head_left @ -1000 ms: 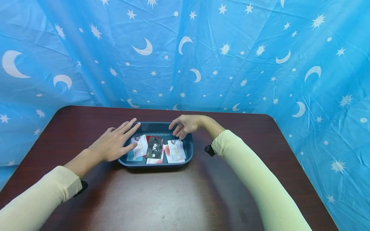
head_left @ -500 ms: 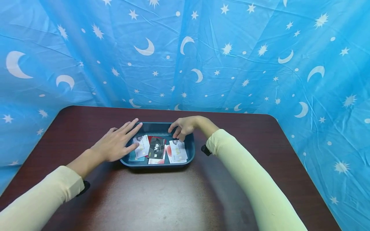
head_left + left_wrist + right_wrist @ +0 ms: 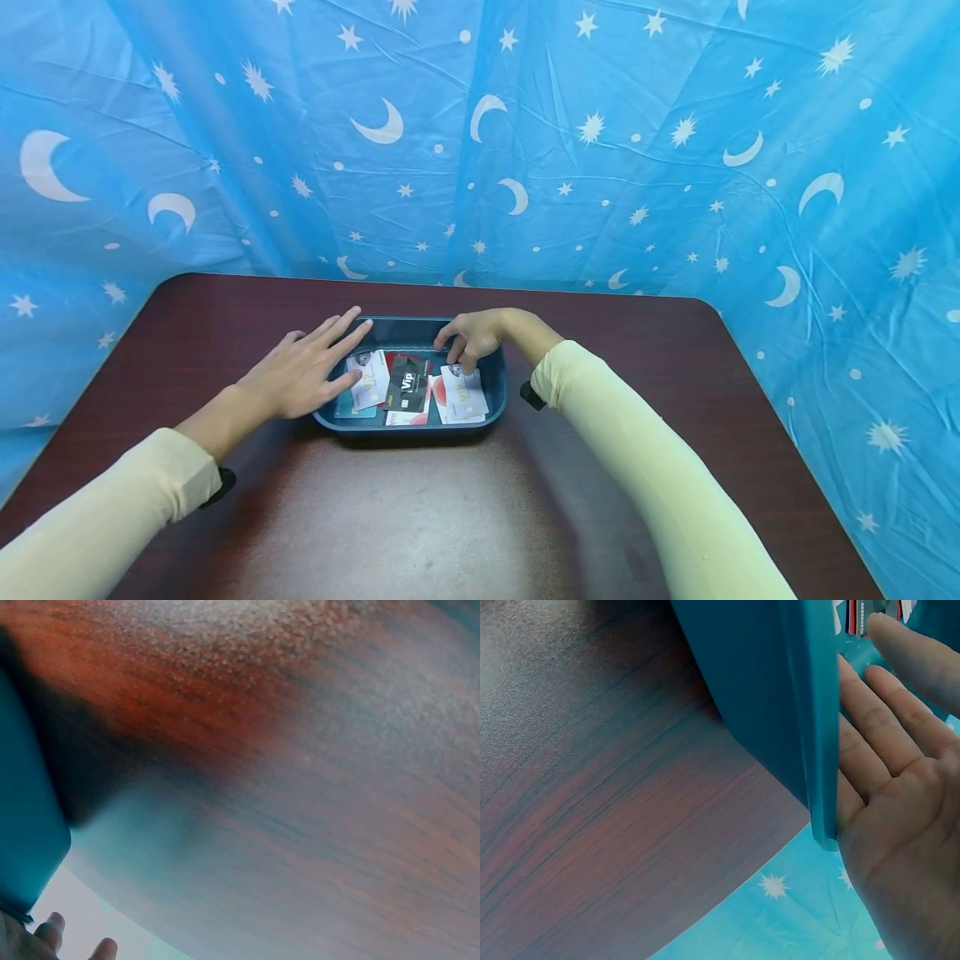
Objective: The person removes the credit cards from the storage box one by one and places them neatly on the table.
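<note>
White card (image 3: 467,397) in tray (image 3: 405,428), 4 o'clock side; 6 o'clock from right hand (image 3: 482,330) (nearer, fingers loosely bent), long axis near 12-to-6; left hand (image 3: 300,375) spread wide, 9 o'clock side

"Which colour has the tray (image 3: 408,430)?"

"It is dark blue-green (the right wrist view makes it a brighter teal). Its middle card (image 3: 407,383) is black with white letters, and its right-hand card (image 3: 465,396) is white with pale yellow ones."

"And the table (image 3: 420,508)?"

"Reddish brown, with darker wood streaks. The curtain (image 3: 652,92) is bright blue, printed with white moons, stars and dots. Both sleeves (image 3: 637,450) are plain pale yellow."
</note>
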### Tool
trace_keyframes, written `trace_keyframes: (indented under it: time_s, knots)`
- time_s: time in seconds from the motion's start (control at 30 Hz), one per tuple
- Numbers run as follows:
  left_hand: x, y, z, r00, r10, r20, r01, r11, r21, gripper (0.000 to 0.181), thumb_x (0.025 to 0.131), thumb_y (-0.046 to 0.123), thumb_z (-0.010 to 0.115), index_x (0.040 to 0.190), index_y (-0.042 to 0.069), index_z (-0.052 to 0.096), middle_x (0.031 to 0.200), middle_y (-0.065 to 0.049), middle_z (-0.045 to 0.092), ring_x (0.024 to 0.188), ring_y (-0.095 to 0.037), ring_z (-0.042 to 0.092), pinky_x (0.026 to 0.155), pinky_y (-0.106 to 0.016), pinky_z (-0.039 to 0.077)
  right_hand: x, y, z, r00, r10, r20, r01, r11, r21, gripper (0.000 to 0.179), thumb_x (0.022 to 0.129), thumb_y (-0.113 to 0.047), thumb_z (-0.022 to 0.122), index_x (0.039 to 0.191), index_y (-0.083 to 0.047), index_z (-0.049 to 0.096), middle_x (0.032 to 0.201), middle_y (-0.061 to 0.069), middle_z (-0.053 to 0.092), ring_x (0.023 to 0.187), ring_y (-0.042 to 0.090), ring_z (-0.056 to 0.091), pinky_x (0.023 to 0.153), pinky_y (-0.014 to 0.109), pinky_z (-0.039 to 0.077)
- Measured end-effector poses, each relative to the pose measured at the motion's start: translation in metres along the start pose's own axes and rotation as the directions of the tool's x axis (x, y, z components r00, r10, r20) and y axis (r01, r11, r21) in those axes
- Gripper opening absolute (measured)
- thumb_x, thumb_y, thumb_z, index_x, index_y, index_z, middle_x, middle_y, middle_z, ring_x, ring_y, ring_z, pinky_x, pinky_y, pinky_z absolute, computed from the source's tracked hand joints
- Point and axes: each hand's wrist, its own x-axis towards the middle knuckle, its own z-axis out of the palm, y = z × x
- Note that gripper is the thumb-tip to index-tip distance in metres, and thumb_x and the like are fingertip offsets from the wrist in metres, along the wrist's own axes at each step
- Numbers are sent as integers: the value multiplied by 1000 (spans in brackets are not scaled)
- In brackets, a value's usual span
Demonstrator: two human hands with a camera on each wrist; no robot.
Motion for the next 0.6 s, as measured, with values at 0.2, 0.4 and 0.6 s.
trace_keyframes:
  time_s: [0.2,0.4,0.6]
  knots:
    - [0,1,-1,1000,-1,8,1,1000,10,79,98,49,51,159,10,21,165,-18,14,146,-42,26,103,-69,34,-1,-2,2,1000,-17,13,17,1000,-24,64,91,3,66,149,-8,42,130,9,62,118,17,57,96,29,50]
    - [0,1,-1,1000,-8,3,8,1000,18,78,98,48,51,159,10,21,165,-18,15,145,-42,27,103,-69,35,0,-4,4,999,-30,12,31,998,-47,63,91,2,66,149,-8,42,126,8,62,112,16,57,91,27,51]
    - [1,2,0,1000,-15,3,15,1000,12,78,98,47,51,159,10,21,164,-18,15,145,-43,27,103,-69,35,0,-5,6,999,-34,24,35,998,-59,61,92,2,65,148,-8,43,122,9,62,108,17,57,94,32,51]
